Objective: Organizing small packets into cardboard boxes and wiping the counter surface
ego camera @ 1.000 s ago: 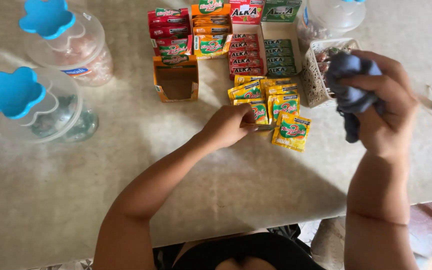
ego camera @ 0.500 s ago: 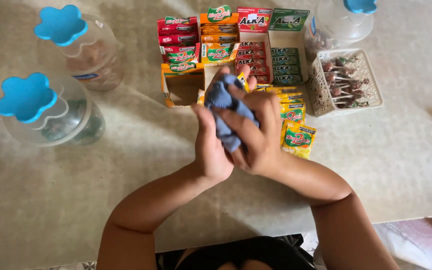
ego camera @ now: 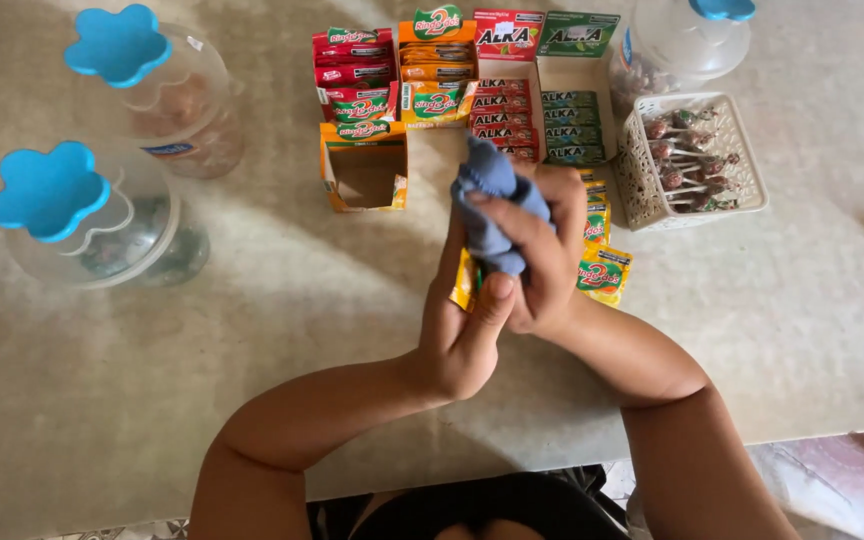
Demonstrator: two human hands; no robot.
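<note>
Both hands meet over the middle of the pale surface (ego camera: 152, 400), gripping a bunched blue cloth (ego camera: 492, 205) between them. The right hand (ego camera: 542, 255) closes its fingers over the cloth from above, while the left hand (ego camera: 467, 330) presses it from below with the thumb up against it. Yellow sachets (ego camera: 602, 270) lie on the surface just under the hands. Behind them stand an open orange box (ego camera: 364, 165) and rows of red and green packets (ego camera: 542, 125). A white basket (ego camera: 642, 180) of lollipops sits to the right, and two clear jars (ego camera: 167, 225) with blue flower-shaped lids (ego camera: 47, 190) stand to the left.
</note>
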